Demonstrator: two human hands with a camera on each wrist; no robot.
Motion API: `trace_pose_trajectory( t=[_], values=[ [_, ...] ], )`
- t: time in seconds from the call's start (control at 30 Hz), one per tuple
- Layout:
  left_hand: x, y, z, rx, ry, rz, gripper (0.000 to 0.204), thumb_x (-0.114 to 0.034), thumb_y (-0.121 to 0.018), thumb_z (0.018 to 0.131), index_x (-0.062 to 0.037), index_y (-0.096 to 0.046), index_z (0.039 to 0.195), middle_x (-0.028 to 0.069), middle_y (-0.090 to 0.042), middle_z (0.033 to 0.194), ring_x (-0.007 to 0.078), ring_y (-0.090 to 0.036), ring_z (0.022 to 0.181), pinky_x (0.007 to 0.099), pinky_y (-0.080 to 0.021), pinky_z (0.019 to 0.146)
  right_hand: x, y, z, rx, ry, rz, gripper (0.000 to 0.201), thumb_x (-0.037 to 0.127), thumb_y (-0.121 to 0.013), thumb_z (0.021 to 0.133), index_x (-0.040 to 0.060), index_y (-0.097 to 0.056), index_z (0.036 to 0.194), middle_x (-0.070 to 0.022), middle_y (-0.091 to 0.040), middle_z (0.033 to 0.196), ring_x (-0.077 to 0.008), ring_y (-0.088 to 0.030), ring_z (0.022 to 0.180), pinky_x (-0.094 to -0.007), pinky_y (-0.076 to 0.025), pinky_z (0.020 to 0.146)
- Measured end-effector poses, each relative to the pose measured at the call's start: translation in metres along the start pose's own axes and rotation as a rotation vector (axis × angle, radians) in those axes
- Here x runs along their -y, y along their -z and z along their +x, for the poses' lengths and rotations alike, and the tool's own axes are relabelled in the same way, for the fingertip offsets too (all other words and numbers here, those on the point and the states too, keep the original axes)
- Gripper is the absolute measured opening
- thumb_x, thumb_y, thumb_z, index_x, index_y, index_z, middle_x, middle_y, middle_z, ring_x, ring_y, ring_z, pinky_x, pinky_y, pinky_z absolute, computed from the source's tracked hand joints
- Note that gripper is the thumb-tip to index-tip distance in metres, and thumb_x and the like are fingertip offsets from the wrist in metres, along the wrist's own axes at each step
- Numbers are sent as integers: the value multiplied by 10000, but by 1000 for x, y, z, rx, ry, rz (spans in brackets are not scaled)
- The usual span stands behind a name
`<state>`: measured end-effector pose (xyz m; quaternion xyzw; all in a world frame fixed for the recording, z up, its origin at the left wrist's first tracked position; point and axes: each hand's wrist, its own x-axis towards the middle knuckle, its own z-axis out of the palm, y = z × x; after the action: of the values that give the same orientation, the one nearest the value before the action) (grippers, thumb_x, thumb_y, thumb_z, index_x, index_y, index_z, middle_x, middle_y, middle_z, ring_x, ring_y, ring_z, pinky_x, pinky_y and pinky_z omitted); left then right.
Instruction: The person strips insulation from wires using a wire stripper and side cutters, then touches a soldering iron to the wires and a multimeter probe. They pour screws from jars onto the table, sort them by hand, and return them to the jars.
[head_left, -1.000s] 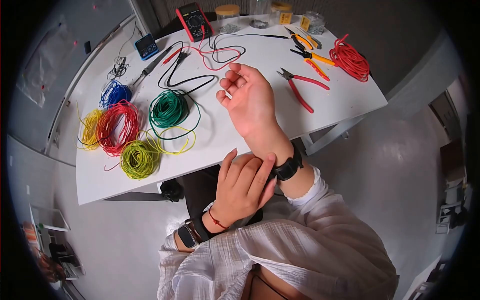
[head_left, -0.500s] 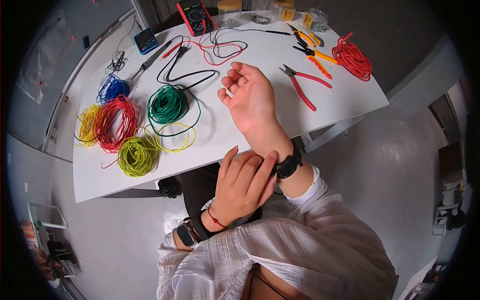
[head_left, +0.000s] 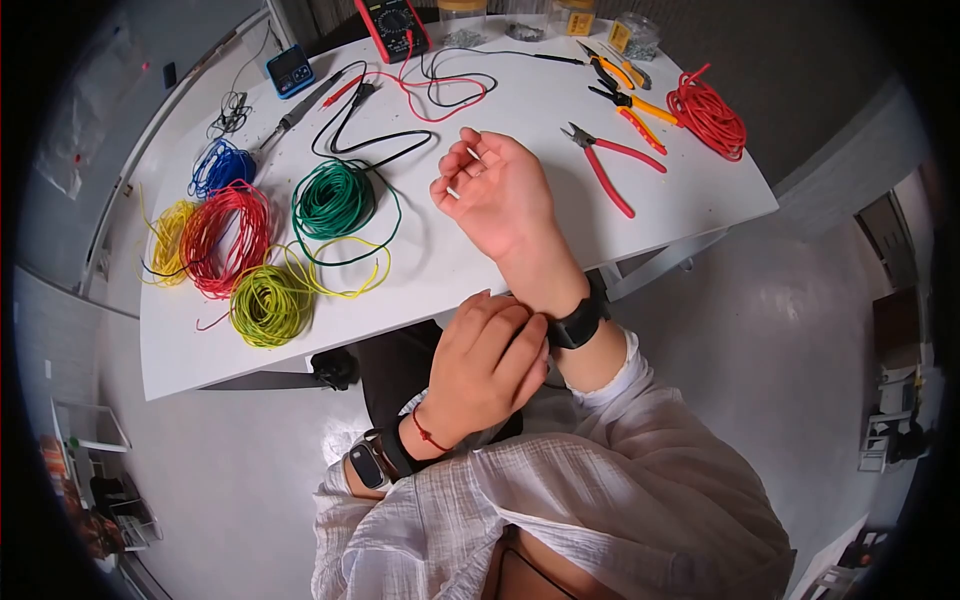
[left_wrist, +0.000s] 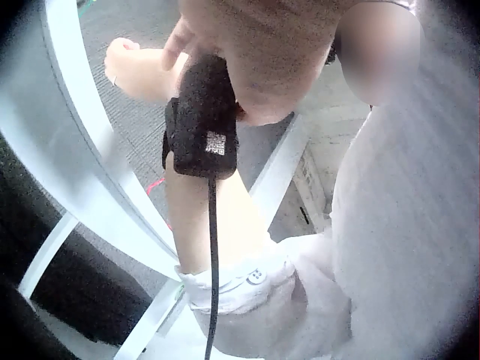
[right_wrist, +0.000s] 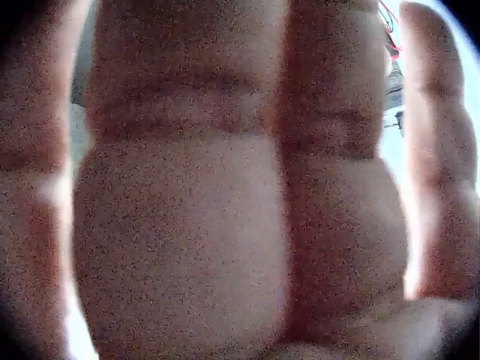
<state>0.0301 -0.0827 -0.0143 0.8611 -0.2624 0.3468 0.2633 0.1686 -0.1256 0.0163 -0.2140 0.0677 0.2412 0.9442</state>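
My right hand (head_left: 495,190) is held over the table's near edge, palm up, with its fingers loosely bent and nothing in them. A black wrist camera (head_left: 578,325) is strapped round that wrist. My left hand (head_left: 485,355) reaches across and grips the camera at its hand-side edge, fingers curled over it. In the left wrist view the camera's black box (left_wrist: 206,120) shows a QR label, and a cable (left_wrist: 213,255) runs down from it along the forearm. Fingers (right_wrist: 180,225) fill most of the right wrist view, very close to the lens.
On the white table (head_left: 420,270) lie green (head_left: 335,200), blue, red and yellow wire coils. Red-handled cutters (head_left: 605,170), orange-handled pliers (head_left: 630,105) and a red coil (head_left: 705,115) lie right. A multimeter (head_left: 393,28), soldering iron (head_left: 295,112) and several jars (head_left: 463,22) stand or lie further back.
My left fingers have bent further and moved slightly closer round the wrist camera. My right hand stays nearly in place. The head view has shifted a little.
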Motion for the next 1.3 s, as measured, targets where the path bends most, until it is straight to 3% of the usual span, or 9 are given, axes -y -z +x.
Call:
trace_pose_trajectory(
  t=[0.1,0.17,0.23,0.3,0.37,0.43,0.83,1.17,1.3],
  values=[
    [3,-3,-2,-59,59,-198,271,-32,-619,649,-2,-557,910,128,-548,858,286,-550,788,381,-452,721,3,1,0,31,-144,89,127,149,-434,852,39,-472,903,-46,-448,849,-158,-448,761,-329,-386,699],
    [1,0,-1,-72,216,-355,221,-26,-598,683,4,-550,896,137,-564,844,290,-556,764,342,-444,691,-1,1,-1,18,-271,129,139,159,-422,865,35,-467,909,-49,-447,854,-165,-451,772,-345,-383,717],
    [3,4,-1,-54,332,-445,125,-9,-555,749,15,-540,871,136,-578,850,241,-563,764,295,-436,701,-4,-3,-2,-13,-233,77,138,160,-446,855,37,-462,917,-56,-452,867,-168,-458,781,-353,-383,729],
    [7,-1,-5,-74,526,-631,125,-27,-588,759,4,-543,872,118,-570,801,234,-561,713,288,-436,659,-5,-8,0,-2,-18,-148,139,150,-485,839,44,-462,926,-58,-458,890,-171,-459,821,-357,-381,748],
    [6,-2,1,-135,820,-973,131,-98,-601,830,13,-535,848,30,-565,779,72,-524,703,205,-415,645,-4,-18,0,-32,18,-199,141,144,-502,830,47,-463,924,-56,-461,901,-172,-456,844,-360,-380,758],
    [11,0,8,-135,886,-1084,168,-137,-629,824,4,-541,839,-6,-549,761,45,-493,694,184,-397,637,-7,-27,-3,-64,53,-251,146,139,-519,820,51,-465,923,-54,-463,911,-173,-453,866,-363,-379,767],
    [15,0,13,-64,972,-1111,237,-215,-588,859,17,-572,816,-18,-553,707,27,-444,642,168,-350,586,-15,-22,0,-74,-123,-388,192,163,-535,805,58,-445,939,-82,-458,919,-215,-465,869,-418,-398,760],
    [10,0,11,-133,941,-1174,186,-176,-579,864,8,-562,853,-11,-559,748,34,-458,673,170,-366,620,-18,-28,-5,-61,-99,-395,179,169,-535,804,71,-444,923,-79,-451,932,-215,-458,882,-419,-400,758],
    [10,1,11,-152,927,-1176,180,-159,-596,849,7,-543,893,-6,-557,796,46,-478,702,181,-391,662,-20,-29,-5,-45,12,-429,208,168,-540,801,54,-468,959,-77,-467,947,-207,-467,894,-404,-400,759]
  ],
)
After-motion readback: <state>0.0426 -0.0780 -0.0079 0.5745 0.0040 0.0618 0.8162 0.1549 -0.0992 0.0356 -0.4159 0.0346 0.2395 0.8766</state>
